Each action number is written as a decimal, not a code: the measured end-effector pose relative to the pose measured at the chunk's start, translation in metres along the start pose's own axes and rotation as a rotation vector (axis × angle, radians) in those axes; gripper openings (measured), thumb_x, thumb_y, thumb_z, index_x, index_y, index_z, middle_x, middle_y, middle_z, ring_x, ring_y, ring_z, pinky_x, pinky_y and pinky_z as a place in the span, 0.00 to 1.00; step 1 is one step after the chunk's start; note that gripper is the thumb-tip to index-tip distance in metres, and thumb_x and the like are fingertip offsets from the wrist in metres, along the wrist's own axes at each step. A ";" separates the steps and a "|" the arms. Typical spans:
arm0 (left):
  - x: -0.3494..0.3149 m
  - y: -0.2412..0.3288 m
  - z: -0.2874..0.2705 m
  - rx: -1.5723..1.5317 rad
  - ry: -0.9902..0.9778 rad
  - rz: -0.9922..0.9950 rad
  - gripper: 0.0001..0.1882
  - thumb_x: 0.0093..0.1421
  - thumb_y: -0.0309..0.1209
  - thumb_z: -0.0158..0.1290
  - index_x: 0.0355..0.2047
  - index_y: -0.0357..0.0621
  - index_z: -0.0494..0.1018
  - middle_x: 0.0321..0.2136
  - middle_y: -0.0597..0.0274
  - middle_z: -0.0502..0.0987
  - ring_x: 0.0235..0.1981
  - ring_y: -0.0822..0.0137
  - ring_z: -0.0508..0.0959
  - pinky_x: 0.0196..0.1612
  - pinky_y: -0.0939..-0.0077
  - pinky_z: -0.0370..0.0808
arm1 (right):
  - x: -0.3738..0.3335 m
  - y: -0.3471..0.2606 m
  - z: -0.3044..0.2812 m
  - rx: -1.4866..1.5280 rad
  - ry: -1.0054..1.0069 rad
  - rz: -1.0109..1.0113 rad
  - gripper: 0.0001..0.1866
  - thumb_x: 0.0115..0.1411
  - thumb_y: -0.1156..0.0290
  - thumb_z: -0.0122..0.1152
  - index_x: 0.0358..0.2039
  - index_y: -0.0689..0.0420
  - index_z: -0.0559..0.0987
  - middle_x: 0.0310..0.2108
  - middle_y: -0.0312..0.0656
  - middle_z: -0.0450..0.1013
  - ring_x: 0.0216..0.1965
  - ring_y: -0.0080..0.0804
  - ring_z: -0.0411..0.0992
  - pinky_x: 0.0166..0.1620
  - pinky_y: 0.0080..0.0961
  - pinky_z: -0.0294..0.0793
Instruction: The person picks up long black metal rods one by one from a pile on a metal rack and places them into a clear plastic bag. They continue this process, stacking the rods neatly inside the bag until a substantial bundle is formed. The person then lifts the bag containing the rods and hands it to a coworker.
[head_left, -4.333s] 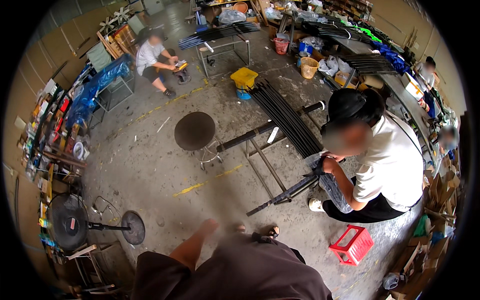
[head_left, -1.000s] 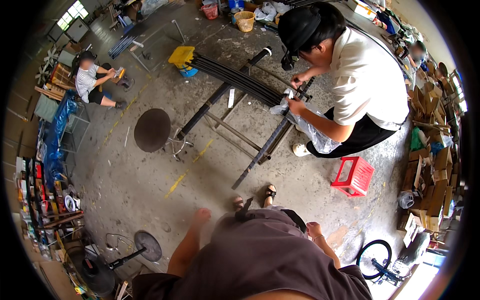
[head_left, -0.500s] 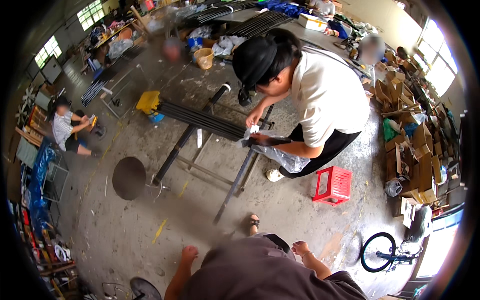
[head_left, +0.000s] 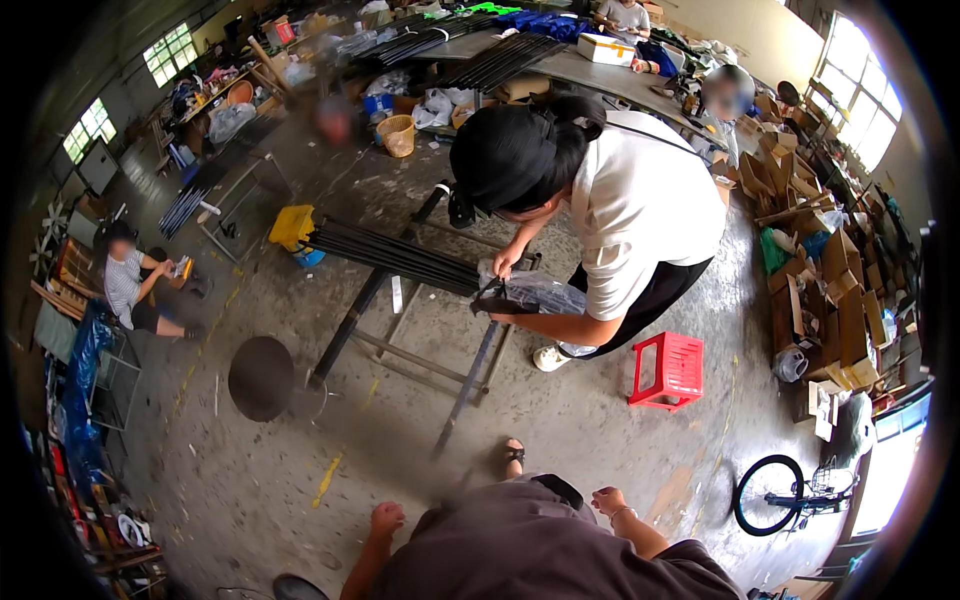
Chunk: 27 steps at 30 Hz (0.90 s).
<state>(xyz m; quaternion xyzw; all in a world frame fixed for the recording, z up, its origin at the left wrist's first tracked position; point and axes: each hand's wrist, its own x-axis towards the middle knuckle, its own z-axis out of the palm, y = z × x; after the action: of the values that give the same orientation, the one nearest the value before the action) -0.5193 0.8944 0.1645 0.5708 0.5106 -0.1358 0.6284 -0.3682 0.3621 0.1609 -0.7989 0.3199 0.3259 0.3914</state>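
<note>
My left hand hangs beside my body with its fingers curled in, and nothing shows in it. On the other side, my right hand is loosely closed, also without anything visible in it. Neither touches any object. In front of me a co-worker in a white shirt bends over a bundle of black tubes. That person's hands hold a clear plastic bag at the near right ends of the tubes. The tubes rest across a dark metal frame.
A red plastic stool stands to the right, with a bicycle nearer me. Cardboard boxes crowd the right wall. A round dark disc-shaped seat stands left of the frame. Another person sits at far left.
The co-worker's hands have shifted at the bag, with the upper hand now gripping its edge at the tube ends. My view has shifted slightly; my hands stay by my sides.
</note>
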 end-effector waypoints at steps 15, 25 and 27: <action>-0.005 -0.002 -0.002 -0.007 -0.005 0.006 0.16 0.53 0.31 0.56 0.40 0.37 0.70 0.27 0.62 0.74 0.26 0.69 0.76 0.26 0.73 0.74 | 0.019 0.011 0.004 -0.069 0.028 -0.028 0.12 0.49 0.65 0.58 0.25 0.62 0.80 0.23 0.41 0.77 0.26 0.29 0.76 0.33 0.26 0.74; -0.005 0.003 -0.005 -0.007 -0.004 -0.022 0.16 0.53 0.30 0.55 0.40 0.36 0.69 0.30 0.58 0.74 0.28 0.68 0.76 0.27 0.72 0.75 | -0.012 -0.012 -0.001 -0.151 0.118 -0.044 0.13 0.49 0.65 0.57 0.25 0.62 0.80 0.23 0.42 0.77 0.28 0.31 0.75 0.35 0.28 0.73; 0.006 -0.006 -0.008 -0.022 -0.031 -0.016 0.14 0.53 0.30 0.55 0.39 0.36 0.70 0.29 0.59 0.74 0.27 0.68 0.76 0.26 0.72 0.75 | -0.003 -0.007 0.002 -0.150 0.134 -0.038 0.13 0.49 0.64 0.58 0.26 0.62 0.80 0.23 0.41 0.77 0.29 0.32 0.75 0.37 0.28 0.73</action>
<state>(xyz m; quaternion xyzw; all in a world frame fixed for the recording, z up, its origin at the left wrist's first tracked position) -0.5255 0.9022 0.1576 0.5578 0.5069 -0.1438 0.6413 -0.3654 0.3676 0.1656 -0.8520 0.3048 0.2873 0.3140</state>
